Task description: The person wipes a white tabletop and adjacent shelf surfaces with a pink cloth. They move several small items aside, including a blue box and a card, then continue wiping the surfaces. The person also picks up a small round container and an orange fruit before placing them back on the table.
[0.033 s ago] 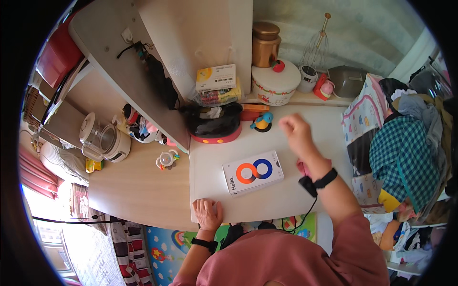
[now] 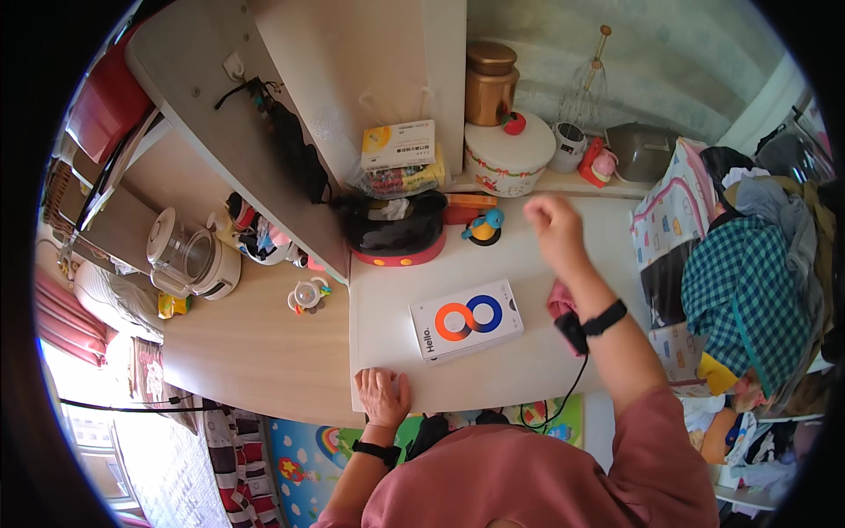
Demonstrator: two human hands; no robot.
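Left hand [image 2: 385, 400]: ours rests at the near left corner of the smooth white desk [image 2: 493, 378], fingers released and grasping nothing that we can see.
White rectangular box with orange and blue rings [image 2: 466, 320]: we see it lying flat mid-desk, ringed face up, apart from both our hands.
Box's long axis: it runs left to right before us, slightly slanted, the right end pointing a little away from us.
Blue-and-yellow bird-shaped toy [image 2: 483, 229]: beyond the box from us.
Right hand [image 2: 558, 233]: ours is raised over the desk, fingers clenched; we cannot tell whether they hide anything.
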